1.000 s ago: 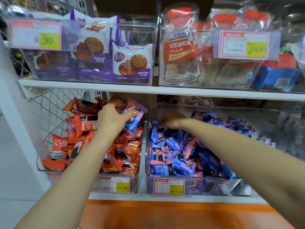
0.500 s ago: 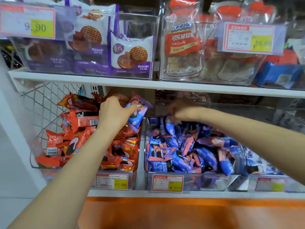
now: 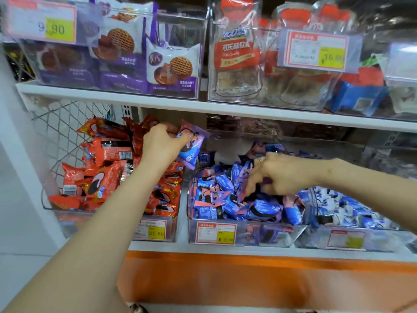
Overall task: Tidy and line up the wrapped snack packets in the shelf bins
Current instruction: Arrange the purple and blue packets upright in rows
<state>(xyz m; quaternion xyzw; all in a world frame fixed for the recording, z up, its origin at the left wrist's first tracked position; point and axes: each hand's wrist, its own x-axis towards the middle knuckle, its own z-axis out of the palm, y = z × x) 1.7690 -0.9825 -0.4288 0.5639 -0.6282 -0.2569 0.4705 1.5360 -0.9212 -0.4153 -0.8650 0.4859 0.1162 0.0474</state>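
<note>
The left hand (image 3: 161, 147) has its grip closed round 1 blue-and-purple packet (image 3: 191, 146), taking it by its left side and holding it above the back right corner of the clear bin (image 3: 171, 227), which is heaped with orange packets (image 3: 101, 175) on the lower shelf (image 3: 180, 247). The right hand (image 3: 282, 175) reaches into the neighbouring bin (image 3: 248, 236), knuckles up and fingers curled down into the jumbled blue packets (image 3: 225, 199). Motion blur hides whether that grip holds any of them.

Yellow price tag (image 3: 153, 230), wire mesh panel (image 3: 61, 123), white shelf board (image 3: 203, 108), orange base band (image 3: 248, 279)
</note>
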